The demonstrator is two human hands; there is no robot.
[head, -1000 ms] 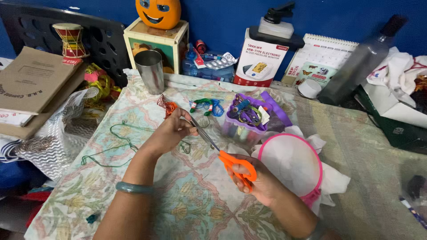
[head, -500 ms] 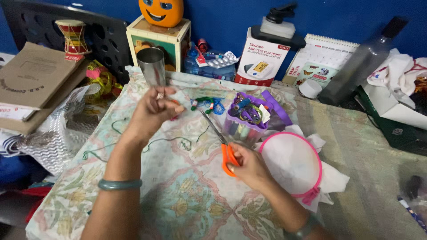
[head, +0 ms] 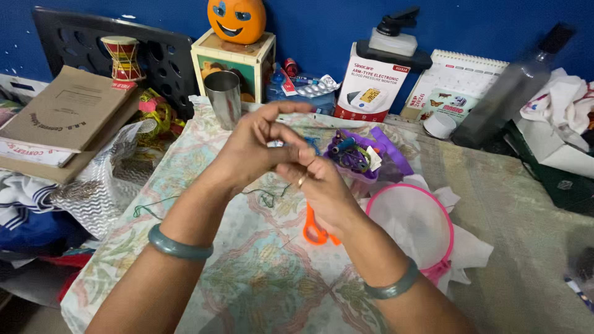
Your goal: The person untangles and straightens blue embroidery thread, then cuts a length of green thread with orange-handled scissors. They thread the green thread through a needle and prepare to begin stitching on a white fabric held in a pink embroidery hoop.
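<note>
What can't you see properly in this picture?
Head view, the only one:
- Scissors: only the orange handles show; the right hand covers the blades.
- What the fingertips pinch: too small to tell, hidden by the left hand.
- Dark bottle: blurred.
- Pink hoop: partly behind the right forearm.

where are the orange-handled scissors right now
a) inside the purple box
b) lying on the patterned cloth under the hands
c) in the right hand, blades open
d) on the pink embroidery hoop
b: the orange-handled scissors lie on the patterned cloth, partly hidden beneath the right hand, which meets the left hand above them; neither hand grips them, and they sit beside the pink embroidery hoop, not on it.
</note>
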